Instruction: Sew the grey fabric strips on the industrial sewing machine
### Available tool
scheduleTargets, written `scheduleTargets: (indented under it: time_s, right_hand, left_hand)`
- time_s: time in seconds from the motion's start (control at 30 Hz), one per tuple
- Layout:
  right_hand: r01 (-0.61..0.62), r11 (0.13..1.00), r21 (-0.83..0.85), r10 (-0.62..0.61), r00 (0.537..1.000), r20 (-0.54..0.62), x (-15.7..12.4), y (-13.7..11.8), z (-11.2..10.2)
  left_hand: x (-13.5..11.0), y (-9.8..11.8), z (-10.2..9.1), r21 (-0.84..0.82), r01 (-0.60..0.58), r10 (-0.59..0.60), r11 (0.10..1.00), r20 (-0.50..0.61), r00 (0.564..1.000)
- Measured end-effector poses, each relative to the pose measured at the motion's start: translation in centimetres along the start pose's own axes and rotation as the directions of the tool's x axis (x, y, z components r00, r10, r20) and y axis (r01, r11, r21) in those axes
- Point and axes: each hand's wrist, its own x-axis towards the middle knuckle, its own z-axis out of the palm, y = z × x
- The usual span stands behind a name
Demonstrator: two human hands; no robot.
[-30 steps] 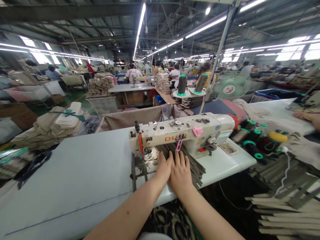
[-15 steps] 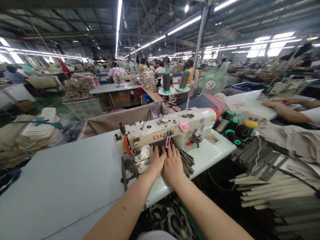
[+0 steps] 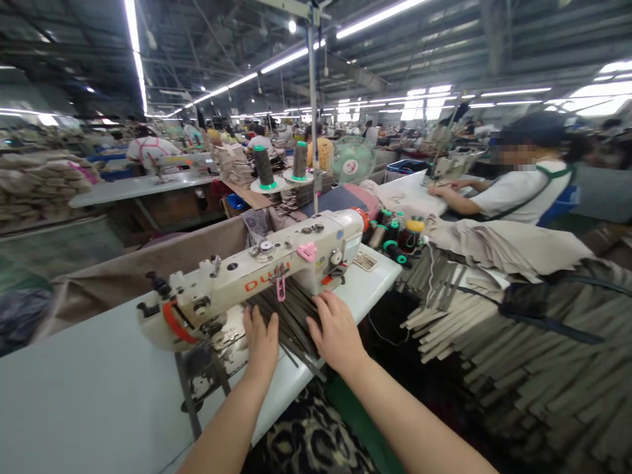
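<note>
Strips point(image 3: 295, 322) lay fanned on the desk point(image 3: 99, 388), under the arm of the sewing machine point(image 3: 257, 268)! Your left hand point(image 3: 263, 339) rested on them, grip spread; your right hand point(image 3: 339, 331) was half curled at their edge, its hold unclear. Even pressure seemed best for alignment.

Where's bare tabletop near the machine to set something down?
Widest: the white tabletop left of the sewing machine, bordered behind by brown cloth. Smaller: between the right hand and the thread spools. Crowded: beneath the machine, where dark strips lie between the left hand and the right.
</note>
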Motion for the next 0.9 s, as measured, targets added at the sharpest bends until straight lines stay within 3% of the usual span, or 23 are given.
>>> scheduleTargets:
  time_s: [0.1,0.2,0.33,0.47,0.53,0.63,0.77,0.9]
  right_hand:
    - [-0.207,0.977,-0.043,0.203,0.975,-0.088,-0.2,6.4,-1.6]
    - [-0.431,0.898,-0.088,0.418,0.899,-0.134,-0.5,13.7,-3.3]
    - [-0.69,0.708,-0.149,0.672,0.723,-0.161,-1.0,22.0,-5.9]
    - [-0.83,0.526,-0.186,0.824,0.552,-0.128,-1.2,27.0,-7.8]
    - [-0.866,0.461,-0.196,0.87,0.484,-0.093,-1.1,28.5,-8.0]
    - [-0.895,0.399,-0.201,0.908,0.416,-0.045,-0.6,29.7,-7.7]
    - [-0.911,0.368,-0.185,0.925,0.38,-0.032,-0.2,30.4,-7.4]
    - [-0.926,0.344,-0.155,0.929,0.359,-0.085,-0.5,31.1,-8.5]
  left_hand:
    - [-1.4,-0.3,-1.1,-0.005,-0.131,0.132,0.991,0.012,0.991]
    - [-3.2,-0.9,-2.8,0.087,-0.344,0.335,0.935,0.107,0.936]
    - [-5.0,-1.9,-5.0,0.175,-0.602,0.564,0.779,0.223,0.795]
    - [-5.6,-2.4,-6.0,0.255,-0.744,0.709,0.617,0.23,0.666]
    - [-5.5,-2.4,-6.1,0.26,-0.751,0.721,0.607,0.218,0.658]
    - [-5.3,-2.3,-6.1,0.254,-0.719,0.69,0.647,0.205,0.694]
    - [-5.1,-2.4,-6.1,0.245,-0.704,0.68,0.667,0.189,0.709]
    - [-5.3,-2.2,-6.0,0.239,-0.688,0.669,0.685,0.165,0.725]
